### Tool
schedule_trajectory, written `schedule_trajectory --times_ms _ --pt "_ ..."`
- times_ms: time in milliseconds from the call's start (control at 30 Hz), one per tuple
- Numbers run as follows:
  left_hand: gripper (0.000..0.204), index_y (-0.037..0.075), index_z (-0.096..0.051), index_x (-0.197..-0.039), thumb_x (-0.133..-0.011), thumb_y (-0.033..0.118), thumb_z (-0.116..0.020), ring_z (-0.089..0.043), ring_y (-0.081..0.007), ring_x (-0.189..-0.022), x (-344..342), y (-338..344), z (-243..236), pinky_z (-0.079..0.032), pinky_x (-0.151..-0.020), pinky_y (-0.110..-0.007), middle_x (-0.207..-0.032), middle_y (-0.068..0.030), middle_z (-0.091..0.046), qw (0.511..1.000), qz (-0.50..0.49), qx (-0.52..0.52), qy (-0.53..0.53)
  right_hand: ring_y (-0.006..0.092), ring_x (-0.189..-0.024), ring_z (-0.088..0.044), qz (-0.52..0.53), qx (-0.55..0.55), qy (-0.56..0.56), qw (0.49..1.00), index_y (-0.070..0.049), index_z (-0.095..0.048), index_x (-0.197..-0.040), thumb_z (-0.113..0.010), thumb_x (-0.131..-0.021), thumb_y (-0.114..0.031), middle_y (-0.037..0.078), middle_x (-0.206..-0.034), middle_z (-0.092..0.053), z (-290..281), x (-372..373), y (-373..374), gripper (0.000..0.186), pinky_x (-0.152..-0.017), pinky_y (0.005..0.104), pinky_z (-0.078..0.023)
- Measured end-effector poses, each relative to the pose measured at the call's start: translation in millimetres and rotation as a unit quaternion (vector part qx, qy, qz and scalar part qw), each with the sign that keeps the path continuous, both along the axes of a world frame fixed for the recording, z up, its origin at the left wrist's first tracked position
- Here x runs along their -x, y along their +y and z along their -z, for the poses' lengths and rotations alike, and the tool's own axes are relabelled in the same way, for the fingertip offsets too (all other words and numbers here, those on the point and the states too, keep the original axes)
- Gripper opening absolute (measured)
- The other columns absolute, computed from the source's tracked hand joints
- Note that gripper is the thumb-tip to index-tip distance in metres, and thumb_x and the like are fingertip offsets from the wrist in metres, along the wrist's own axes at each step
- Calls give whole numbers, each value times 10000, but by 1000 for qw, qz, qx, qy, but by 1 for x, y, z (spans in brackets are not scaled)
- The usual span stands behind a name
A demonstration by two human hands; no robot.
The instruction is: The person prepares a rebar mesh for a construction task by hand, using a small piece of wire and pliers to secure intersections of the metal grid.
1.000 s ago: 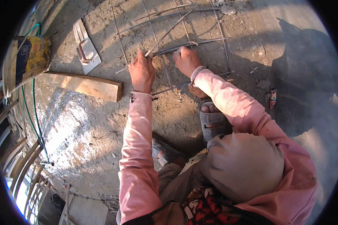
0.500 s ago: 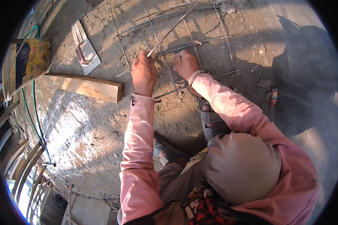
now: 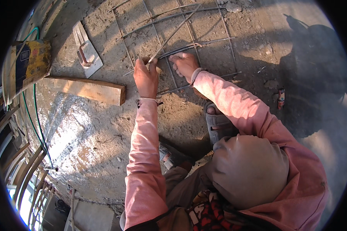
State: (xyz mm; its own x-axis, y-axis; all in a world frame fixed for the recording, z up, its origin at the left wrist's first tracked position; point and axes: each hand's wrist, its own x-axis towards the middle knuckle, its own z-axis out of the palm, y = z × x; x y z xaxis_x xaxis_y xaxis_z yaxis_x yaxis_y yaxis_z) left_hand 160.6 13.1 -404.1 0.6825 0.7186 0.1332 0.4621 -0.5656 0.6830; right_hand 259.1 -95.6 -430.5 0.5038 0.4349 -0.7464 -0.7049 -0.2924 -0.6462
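A steel rebar mesh (image 3: pixel 154 27) of thin crossed bars lies on the ground ahead of me. A pale thin rod (image 3: pixel 172 35) runs diagonally over it, its near end between the fingers of my left hand (image 3: pixel 146 79), which is closed on it at the mesh's near left part. Just to the right, my right hand (image 3: pixel 186 65) is curled beside the doubled crossbar (image 3: pixel 181 49); what its fingers hold, if anything, is hidden. A small reddish strip (image 3: pixel 197 45) sits on a crossing of the bars.
A wooden beam (image 3: pixel 88 90) and a plastering trowel (image 3: pixel 88 54) lie to the left. Beyond the beam is a yellow and dark bucket (image 3: pixel 34 61) with a green hose (image 3: pixel 35 104). A small red cylinder (image 3: pixel 281 99) is at right. My sandalled feet (image 3: pixel 216 123) are below the mesh.
The mesh and pale rod have shifted slightly left and nearer. My left hand has come down a little; my right hand has moved left, its fingers curled near the doubled crossbar.
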Motion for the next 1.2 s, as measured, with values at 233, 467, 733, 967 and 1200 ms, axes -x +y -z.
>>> schedule_trajectory --times_ms 233,467,733,967,1200 --pt "254 -46 -598 -997 -896 187 -593 -563 -121 -689 0 -65 2 -450 -633 -284 -758 -62 -620 933 -120 331 -81 69 -457 -429 -52 53 -94 993 -46 -634 -906 -585 -893 -214 -8 -607 -527 18 -5 1 175 -385 241 -308" --pt "270 -60 -560 -844 -816 208 -540 -585 -451 -739 -30 -31 18 -455 -652 -481 -786 -273 -609 990 -67 105 60 78 -452 -446 -41 -20 -35 998 -41 -652 -864 -566 -882 -204 -4 -608 -549 10 -3 2 185 -388 252 -320" --pt "211 -23 -619 -850 -846 151 -500 -596 -409 -696 -31 -42 26 -459 -660 -442 -731 -226 -624 965 -81 242 -57 343 -796 -631 -151 51 -213 964 19 -659 -914 -543 -819 -206 215 -795 -649 22 -11 -7 271 -726 413 -475" --pt "399 -21 -543 -1239 -890 160 -471 -574 -162 -672 -17 -32 26 -458 -665 -287 -777 -78 -643 982 -56 170 51 403 -982 -574 -261 84 -348 896 31 -609 -987 -499 -840 -184 275 -999 -610 -1 -11 -4 283 -862 430 -453" --pt "285 -15 -603 -1101 -886 128 -480 -616 -260 -716 -26 -44 30 -469 -688 -350 -816 -151 -656 980 -92 173 -23 394 -1029 -564 -230 116 -369 893 55 -588 -1059 -493 -847 -175 282 -1064 -591 11 -8 -5 327 -890 421 -450"
